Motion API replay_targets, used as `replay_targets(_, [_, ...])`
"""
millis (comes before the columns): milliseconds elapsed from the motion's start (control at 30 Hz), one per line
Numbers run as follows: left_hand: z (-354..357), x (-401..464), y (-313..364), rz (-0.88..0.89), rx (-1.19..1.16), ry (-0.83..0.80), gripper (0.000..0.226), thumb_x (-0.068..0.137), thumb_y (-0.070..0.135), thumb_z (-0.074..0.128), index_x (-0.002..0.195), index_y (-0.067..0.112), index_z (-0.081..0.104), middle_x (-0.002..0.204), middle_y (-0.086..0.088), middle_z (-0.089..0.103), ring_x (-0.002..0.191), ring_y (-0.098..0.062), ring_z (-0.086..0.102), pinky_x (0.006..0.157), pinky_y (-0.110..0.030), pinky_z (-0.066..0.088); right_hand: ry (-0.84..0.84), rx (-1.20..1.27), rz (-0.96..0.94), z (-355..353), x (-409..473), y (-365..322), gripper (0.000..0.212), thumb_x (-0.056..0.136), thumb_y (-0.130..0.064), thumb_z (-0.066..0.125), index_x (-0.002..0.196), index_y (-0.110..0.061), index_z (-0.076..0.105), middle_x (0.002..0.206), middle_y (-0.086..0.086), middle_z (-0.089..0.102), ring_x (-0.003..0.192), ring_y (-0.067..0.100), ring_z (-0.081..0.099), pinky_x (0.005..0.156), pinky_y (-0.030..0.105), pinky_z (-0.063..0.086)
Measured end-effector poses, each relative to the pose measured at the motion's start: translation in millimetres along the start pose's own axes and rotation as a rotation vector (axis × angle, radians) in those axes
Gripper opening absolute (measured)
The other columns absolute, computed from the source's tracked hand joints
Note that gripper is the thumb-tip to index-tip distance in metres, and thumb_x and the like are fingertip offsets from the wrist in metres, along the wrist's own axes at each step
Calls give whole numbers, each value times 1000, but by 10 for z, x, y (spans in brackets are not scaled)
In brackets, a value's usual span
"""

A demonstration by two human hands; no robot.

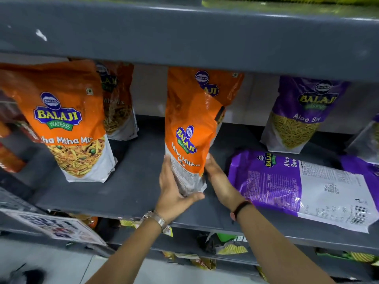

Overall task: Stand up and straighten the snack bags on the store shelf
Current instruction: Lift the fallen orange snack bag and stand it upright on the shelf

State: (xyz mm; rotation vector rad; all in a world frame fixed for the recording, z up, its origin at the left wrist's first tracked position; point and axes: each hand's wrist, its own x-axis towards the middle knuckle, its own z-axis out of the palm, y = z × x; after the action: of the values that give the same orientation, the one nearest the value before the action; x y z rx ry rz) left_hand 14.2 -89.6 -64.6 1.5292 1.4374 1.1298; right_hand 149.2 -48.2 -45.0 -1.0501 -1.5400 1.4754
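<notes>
Hands meet at the foot of an orange plastic Tikha Mitha Mix snack bag (190,128) standing near the middle of the grey metal store shelf (131,193); the left hand (174,191) cups the bag's lower left edge and bottom corner, fingers curled against its white base and thumb under it; the right hand (219,179) presses flat against the lower right edge, fingers extended, so the bag is clasped between the two palms; the bag shows its back or side panel, its top reaching up under the grey shelf board above (184,37); directly behind it stands a second orange bag (215,85) of the same brand, only its upper part visible. To the left a large orange Mitha Mix bag (69,119) stands upright, its printed picture showing yellow fried strands with green peas; another orange bag (119,103) stands behind it. To the right a purple Aloo Sev bag (301,113) stands at the back, its picture showing thin yellow strands; in front of it a purple and white Aloo Sev bag (303,187) lies flat, back panel and barcode upward, just beside the right wrist. A metal wristwatch (155,219) sits on the left wrist; a dark band (240,208) circles the right.
</notes>
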Motion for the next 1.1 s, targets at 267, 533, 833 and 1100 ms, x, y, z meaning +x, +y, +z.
replay_targets(267, [-369, 91, -170, 30, -19, -13, 75, 47, 66, 69, 113, 59, 35, 112, 46, 51, 108, 25, 41, 88, 3, 33, 246, -8, 32, -173, 13, -45, 53, 89, -56, 18, 136, -31, 25, 141, -12, 28, 132, 3, 23, 109, 26, 16])
replay_targets(533, [-494, 271, -344, -93, 82, 51, 54, 70, 27, 65, 119, 17, 46, 116, 3, 53, 117, -25, 49, 97, -33, 37, 229, 4, -33, -168, 47, 80, 50, 82, -57, 44, 123, -29, 37, 131, -4, 42, 112, -10, 44, 103, 18, 37])
replay_targets(833, [-326, 264, -253, -151, 32, 68, 80, 66, 31, 70, 133, 22, 28, 131, 5, 43, 120, -9, 36, 99, -32, 32, 202, -230, -30, -153, 43, 124, 81, 64, -21, 80, 125, -30, 28, 132, -2, 47, 125, 12, 43, 105, 41, 42])
replay_targets(1100, [650, -192, 152, -354, -63, 573, 71, 70, 9, 71, 127, -7, 32, 132, -32, 37, 125, -41, 34, 104, -45, 29, 338, -599, -93, -1399, -363, -343, 51, 79, -16, 66, 126, -7, 47, 125, 7, 54, 113, 15, 48, 89, 16, 35])
